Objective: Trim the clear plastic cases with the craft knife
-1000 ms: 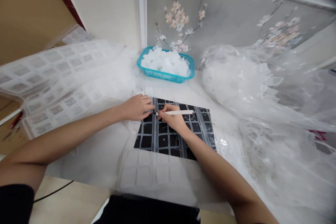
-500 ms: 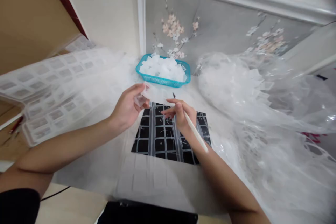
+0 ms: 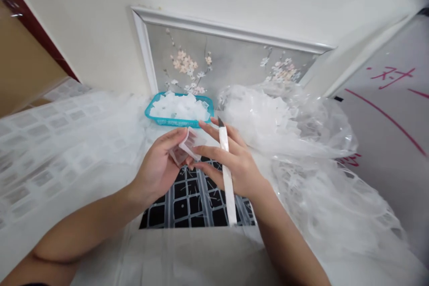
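Between the thumb and fingers of my left hand (image 3: 156, 167) is a small translucent plastic piece (image 3: 183, 149) with raised, box-like walls. A craft knife (image 3: 228, 187) with a white-wrapped handle lies across my right hand (image 3: 241, 165), tucked between the fingers, its dark blade tip pointing up and away. The right index finger and thumb reach to the right edge of the plastic piece. Beneath both hands is a black mat (image 3: 191, 205) with a pale grid and thin clear slivers on it. A blue basket (image 3: 177, 122) heaped with small translucent pieces stands just beyond.
Moulded translucent sheets (image 3: 40, 143) are piled on the left. On the right, a clear bag (image 3: 258, 118) of small pieces sits above a heap of cut plastic webbing (image 3: 331, 201). A framed flower picture (image 3: 228, 58) and a marked white panel (image 3: 385, 111) stand behind.
The view has shifted, tilting up and rightward. My right hand has turned, bringing the knife's blade upward, and its index finger and thumb have come to the plastic piece.
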`<state>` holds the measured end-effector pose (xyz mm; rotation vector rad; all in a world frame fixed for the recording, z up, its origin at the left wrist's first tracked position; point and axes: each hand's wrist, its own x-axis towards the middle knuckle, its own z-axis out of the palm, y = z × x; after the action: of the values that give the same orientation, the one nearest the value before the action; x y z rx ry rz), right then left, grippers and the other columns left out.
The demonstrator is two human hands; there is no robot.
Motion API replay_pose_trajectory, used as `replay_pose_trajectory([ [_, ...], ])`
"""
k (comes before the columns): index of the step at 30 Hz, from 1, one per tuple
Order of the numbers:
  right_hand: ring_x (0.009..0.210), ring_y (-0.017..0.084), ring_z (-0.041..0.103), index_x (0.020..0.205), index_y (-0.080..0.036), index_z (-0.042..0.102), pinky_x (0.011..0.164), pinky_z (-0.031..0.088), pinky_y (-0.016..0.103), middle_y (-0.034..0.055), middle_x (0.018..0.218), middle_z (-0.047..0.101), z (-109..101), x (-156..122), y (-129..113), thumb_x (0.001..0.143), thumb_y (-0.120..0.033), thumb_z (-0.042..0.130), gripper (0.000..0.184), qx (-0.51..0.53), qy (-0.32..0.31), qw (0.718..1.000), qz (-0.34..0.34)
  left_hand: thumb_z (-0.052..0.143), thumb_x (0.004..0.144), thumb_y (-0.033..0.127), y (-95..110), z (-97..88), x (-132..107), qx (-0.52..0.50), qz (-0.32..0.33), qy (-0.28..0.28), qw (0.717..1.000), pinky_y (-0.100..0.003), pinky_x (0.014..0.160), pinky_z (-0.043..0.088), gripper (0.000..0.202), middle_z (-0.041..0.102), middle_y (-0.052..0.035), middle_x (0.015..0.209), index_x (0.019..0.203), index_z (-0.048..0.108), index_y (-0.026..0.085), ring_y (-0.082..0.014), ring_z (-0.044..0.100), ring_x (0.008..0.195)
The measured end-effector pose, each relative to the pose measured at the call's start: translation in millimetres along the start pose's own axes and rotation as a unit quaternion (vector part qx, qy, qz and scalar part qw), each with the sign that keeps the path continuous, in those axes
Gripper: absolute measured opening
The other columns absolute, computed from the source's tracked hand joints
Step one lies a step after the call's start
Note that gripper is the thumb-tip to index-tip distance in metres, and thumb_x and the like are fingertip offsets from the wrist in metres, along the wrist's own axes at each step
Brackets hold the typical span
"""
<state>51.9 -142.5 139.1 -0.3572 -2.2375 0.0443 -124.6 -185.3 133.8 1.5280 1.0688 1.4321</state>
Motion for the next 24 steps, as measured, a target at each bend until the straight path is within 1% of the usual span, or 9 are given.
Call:
replay_pose_trajectory([
  [3, 0.139, 0.026, 0.037, 0.104, -0.029, 0.064, 0.115, 0.035, 0.051, 0.0006, 0.145, 0.048, -7.6, -1.0, 3.1, 0.086, -0.019, 0.064, 0.020, 0.019, -0.019, 1.000, 0.008, 0.043, 0.096, 0.041, -2.6, 2.8, 0.4, -0.043, -0.027, 0.026, 0.998, -0.024, 0.042, 0.044, 0.029, 0.056, 0.0002, 0.065, 0.094, 0.062, 0.019, -0.0099, 0.050, 0.047],
  [5, 0.138, 0.025, 0.039, 0.098, -0.028, 0.064, 0.114, 0.036, 0.052, 0.0005, 0.142, 0.052, -10.6, 0.2, 2.0, 0.087, -0.020, 0.064, 0.014, 0.048, -0.026, 0.998, 0.027, 0.049, 0.095, 0.035, -5.7, -3.0, -0.7, 0.085, 0.078, 0.088, 0.989, -0.024, 0.047, 0.047, 0.022, 0.060, 0.0001, 0.071, 0.106, 0.063, 0.022, -0.0105, 0.054, 0.052],
  [6, 0.137, 0.025, 0.041, 0.095, -0.027, 0.063, 0.113, 0.038, 0.052, 0.0010, 0.139, 0.054, -11.7, 1.0, 0.4, 0.088, -0.022, 0.064, 0.010, 0.064, -0.028, 0.997, 0.041, 0.055, 0.092, 0.031, -7.0, -8.0, -1.5, 0.176, 0.170, 0.123, 0.962, -0.024, 0.051, 0.049, 0.021, 0.062, 0.0002, 0.074, 0.111, 0.062, 0.024, -0.0112, 0.057, 0.056],
  [8, 0.134, 0.024, 0.046, 0.091, -0.026, 0.061, 0.109, 0.042, 0.049, 0.0028, 0.133, 0.060, -13.7, 2.4, -3.5, 0.088, -0.024, 0.063, 0.004, 0.101, -0.029, 0.992, 0.067, 0.066, 0.084, 0.023, -7.3, -19.2, -3.0, 0.342, 0.363, 0.145, 0.855, -0.026, 0.057, 0.050, 0.032, 0.065, 0.0005, 0.078, 0.115, 0.062, 0.028, -0.0128, 0.060, 0.062],
  [10, 0.127, 0.022, 0.053, 0.089, -0.024, 0.059, 0.105, 0.048, 0.043, 0.0036, 0.127, 0.064, -15.3, 2.8, -7.0, 0.089, -0.025, 0.063, 0.004, 0.140, -0.034, 0.985, 0.090, 0.073, 0.077, 0.019, -3.8, -27.7, -3.6, 0.436, 0.479, 0.100, 0.755, -0.027, 0.056, 0.050, 0.041, 0.067, 0.0007, 0.077, 0.115, 0.063, 0.028, -0.0140, 0.061, 0.063],
  [11, 0.124, 0.021, 0.056, 0.089, -0.024, 0.059, 0.101, 0.050, 0.040, 0.0037, 0.124, 0.065, -15.9, 2.6, -8.2, 0.089, -0.025, 0.063, 0.004, 0.158, -0.037, 0.982, 0.100, 0.074, 0.076, 0.019, -1.1, -30.0, -3.6, 0.455, 0.501, 0.071, 0.733, -0.027, 0.055, 0.050, 0.043, 0.066, 0.0010, 0.075, 0.116, 0.063, 0.029, -0.0142, 0.060, 0.061],
  [16, 0.117, 0.021, 0.062, 0.089, -0.024, 0.061, 0.092, 0.055, 0.035, 0.0033, 0.115, 0.070, -16.6, 1.2, -8.3, 0.089, -0.026, 0.063, 0.003, 0.213, -0.056, 0.966, 0.135, 0.072, 0.079, 0.022, 7.9, -30.8, -4.8, 0.464, 0.478, -0.006, 0.746, -0.027, 0.052, 0.050, 0.042, 0.065, 0.0036, 0.070, 0.117, 0.061, 0.037, -0.0140, 0.061, 0.055],
  [20, 0.115, 0.021, 0.063, 0.089, -0.023, 0.063, 0.092, 0.054, 0.035, 0.0045, 0.119, 0.068, -15.0, 1.1, -4.8, 0.090, -0.027, 0.061, 0.005, 0.235, -0.093, 0.955, 0.154, 0.068, 0.080, 0.022, 5.1, -36.0, -8.2, 0.518, 0.482, -0.048, 0.705, -0.028, 0.051, 0.049, 0.038, 0.068, 0.0017, 0.075, 0.115, 0.062, 0.038, -0.0158, 0.063, 0.057],
  [24, 0.115, 0.023, 0.063, 0.087, -0.023, 0.065, 0.090, 0.055, 0.036, 0.0038, 0.107, 0.072, -10.5, 1.3, -2.0, 0.091, -0.027, 0.058, 0.009, 0.254, -0.116, 0.945, 0.168, 0.068, 0.079, 0.022, 5.2, -37.0, -10.4, 0.545, 0.502, -0.072, 0.668, -0.028, 0.048, 0.047, 0.027, 0.067, 0.0008, 0.071, 0.105, 0.065, 0.030, -0.0169, 0.063, 0.059],
])
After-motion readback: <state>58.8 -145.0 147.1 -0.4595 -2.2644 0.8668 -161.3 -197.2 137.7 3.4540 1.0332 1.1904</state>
